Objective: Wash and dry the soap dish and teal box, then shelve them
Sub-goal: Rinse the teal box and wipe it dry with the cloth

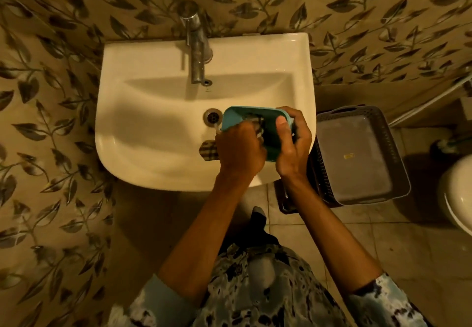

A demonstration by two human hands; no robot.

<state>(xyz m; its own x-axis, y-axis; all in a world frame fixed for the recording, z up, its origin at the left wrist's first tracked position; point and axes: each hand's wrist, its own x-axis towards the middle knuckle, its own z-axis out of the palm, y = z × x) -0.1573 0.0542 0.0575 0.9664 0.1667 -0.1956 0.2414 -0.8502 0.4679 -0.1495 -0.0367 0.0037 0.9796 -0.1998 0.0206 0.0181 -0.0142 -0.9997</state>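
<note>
While the right hand [293,145] clamps the teal box [236,118] by its right rim over the sink [153,173], the left hand [240,149] grips a checked cloth [208,151] inside it: light, stiff plastic, probably wet and slippery, so that rim looks the safest hold.

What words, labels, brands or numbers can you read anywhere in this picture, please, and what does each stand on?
No text is legible.
Small dark mark on the sink, below the overflow hole: too small to read.
Yellow sticker inside the grey basket: too blurred to read.
Teal box: no lettering shows.
</note>
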